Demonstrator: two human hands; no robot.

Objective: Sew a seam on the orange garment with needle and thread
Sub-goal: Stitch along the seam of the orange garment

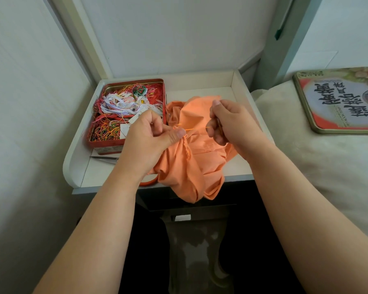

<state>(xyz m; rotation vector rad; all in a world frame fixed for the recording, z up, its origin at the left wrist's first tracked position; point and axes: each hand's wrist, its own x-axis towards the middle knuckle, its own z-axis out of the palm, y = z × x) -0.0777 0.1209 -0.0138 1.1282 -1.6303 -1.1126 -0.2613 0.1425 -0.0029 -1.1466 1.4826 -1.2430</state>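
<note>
The orange garment (191, 162) lies bunched on the white tray-like tabletop (79, 158), with part of it hanging over the front edge. My left hand (151, 134) pinches a fold of the fabric at the seam between thumb and fingers. My right hand (227, 122) is curled just right of it and pinches the orange thread (197, 128), which runs taut between the two hands. A thin dark tool, perhaps the needle (219, 125), shows between the right fingers; I cannot tell which it is.
A red tin (125, 143) full of tangled coloured threads stands at the left of the tabletop. Small metal scissors or tweezers (104, 158) lie in front of it. A printed tin lid (338, 98) rests on the bed at right. Walls close in left and behind.
</note>
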